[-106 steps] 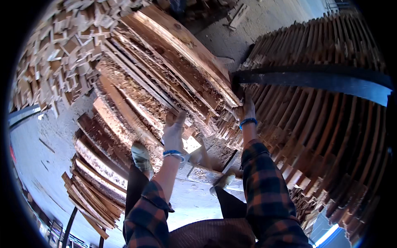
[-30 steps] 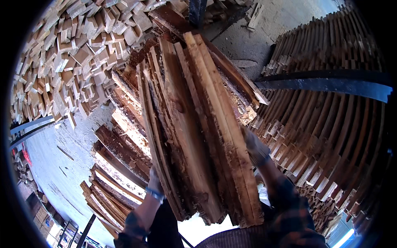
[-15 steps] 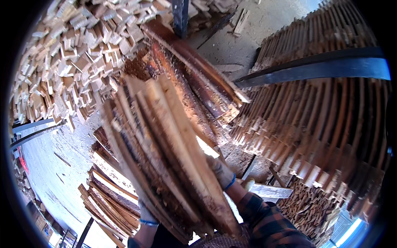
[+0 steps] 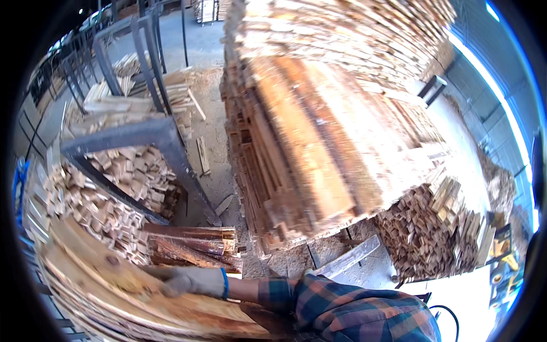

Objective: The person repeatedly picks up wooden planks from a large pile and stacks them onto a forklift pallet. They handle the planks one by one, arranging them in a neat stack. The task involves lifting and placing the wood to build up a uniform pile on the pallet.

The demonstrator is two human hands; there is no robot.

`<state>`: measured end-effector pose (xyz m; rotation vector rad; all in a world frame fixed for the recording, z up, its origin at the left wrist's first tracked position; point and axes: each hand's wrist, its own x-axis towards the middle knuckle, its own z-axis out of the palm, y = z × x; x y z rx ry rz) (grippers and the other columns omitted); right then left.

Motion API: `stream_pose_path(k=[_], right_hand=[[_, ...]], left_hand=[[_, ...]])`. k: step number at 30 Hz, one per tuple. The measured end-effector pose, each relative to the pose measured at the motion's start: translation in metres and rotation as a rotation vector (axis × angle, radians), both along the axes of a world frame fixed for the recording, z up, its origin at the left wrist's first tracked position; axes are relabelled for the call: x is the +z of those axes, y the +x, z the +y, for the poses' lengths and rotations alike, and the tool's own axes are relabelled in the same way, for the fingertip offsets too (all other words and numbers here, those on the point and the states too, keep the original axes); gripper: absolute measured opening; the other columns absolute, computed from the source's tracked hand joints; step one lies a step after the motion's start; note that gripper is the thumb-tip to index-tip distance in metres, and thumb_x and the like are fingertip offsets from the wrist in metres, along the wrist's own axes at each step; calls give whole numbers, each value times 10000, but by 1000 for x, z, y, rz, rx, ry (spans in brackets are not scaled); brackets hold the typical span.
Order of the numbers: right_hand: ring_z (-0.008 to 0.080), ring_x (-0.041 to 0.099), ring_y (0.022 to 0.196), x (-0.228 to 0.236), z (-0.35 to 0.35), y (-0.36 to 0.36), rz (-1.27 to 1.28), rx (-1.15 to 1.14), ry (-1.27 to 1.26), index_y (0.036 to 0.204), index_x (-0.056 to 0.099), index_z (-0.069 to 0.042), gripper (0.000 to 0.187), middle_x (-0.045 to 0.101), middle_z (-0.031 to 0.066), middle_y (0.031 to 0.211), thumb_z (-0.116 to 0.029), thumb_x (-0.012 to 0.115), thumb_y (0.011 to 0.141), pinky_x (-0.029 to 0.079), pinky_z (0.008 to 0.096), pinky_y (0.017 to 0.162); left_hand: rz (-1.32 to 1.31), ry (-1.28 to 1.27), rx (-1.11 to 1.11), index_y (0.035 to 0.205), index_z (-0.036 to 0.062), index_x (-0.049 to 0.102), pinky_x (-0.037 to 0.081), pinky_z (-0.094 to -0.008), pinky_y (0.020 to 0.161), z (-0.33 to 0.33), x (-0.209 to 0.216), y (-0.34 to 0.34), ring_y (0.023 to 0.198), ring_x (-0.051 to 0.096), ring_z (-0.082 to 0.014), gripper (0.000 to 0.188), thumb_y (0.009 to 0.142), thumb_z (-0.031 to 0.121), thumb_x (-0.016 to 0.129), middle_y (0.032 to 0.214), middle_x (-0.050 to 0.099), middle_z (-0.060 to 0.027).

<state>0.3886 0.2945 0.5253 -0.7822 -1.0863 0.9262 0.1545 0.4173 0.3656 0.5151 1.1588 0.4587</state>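
Observation:
At the lower left a bundle of long, rough wooden boards (image 4: 114,273) lies tilted in front of me, its pale face with a dark knot turned up. My right hand (image 4: 191,282), in a light work glove with a blue cuff, reaches across from the right and grips the bundle over its upper edge. Part of its fingers is hard to make out against the wood. My left hand is not visible. Just beyond the glove lie reddish-brown bark-sided slabs (image 4: 194,245).
A tall stack of boards (image 4: 319,142) stands ahead. Cut wood pieces (image 4: 131,176) are heaped at left around a dark metal frame (image 4: 182,165). More stacked wood (image 4: 427,233) and a pale beam (image 4: 347,256) are at right.
My view has swung to the right, bringing the tall board stack to the middle. The bundle has gone from the centre to the lower left, and my left hand has left view.

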Motion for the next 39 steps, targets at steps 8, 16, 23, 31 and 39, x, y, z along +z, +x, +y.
stream_pose_path(k=[8,16,23,31,39], right_hand=[[155,498,1150,186,-108,70,168,-349,207,1305,516,3,572,560,88,1260,-445,485,950,361,264,1020],[241,303,1380,241,-320,162,-54,-1021,-10,1441,343,-49,862,316,154,1497,-670,475,858,260,352,1138],[318,649,933,357,-638,230,-743,-1282,-1152,1349,495,-58,818,616,188,1197,-685,512,824,568,378,768],[392,613,974,140,-845,293,-1273,-1557,-1266,1360,483,-152,476,632,226,1085,-370,428,940,470,443,837],[382,626,842,122,-845,294,-1320,-1448,-1557,902,665,5,331,654,223,854,-269,480,919,496,454,768]], left_hand=[[-250,378,-251,1419,98,343,488,-452,928,-29,194,136,1160,512,-299,688,928,579,384,1295,493,-150],[-601,502,-549,1440,103,315,451,-461,984,-200,338,284,1216,471,-296,708,929,588,386,1336,456,-151],[-851,30,-1058,1447,69,298,254,-444,1125,-512,392,430,1344,324,-324,799,915,660,376,1480,308,-188],[-665,1852,-1633,1451,69,309,525,-356,692,-628,308,508,905,652,-290,876,838,666,497,1285,534,-251],[-736,774,-1266,1287,47,548,480,-282,957,-408,346,428,1126,571,-202,418,882,68,651,1257,573,-124]])
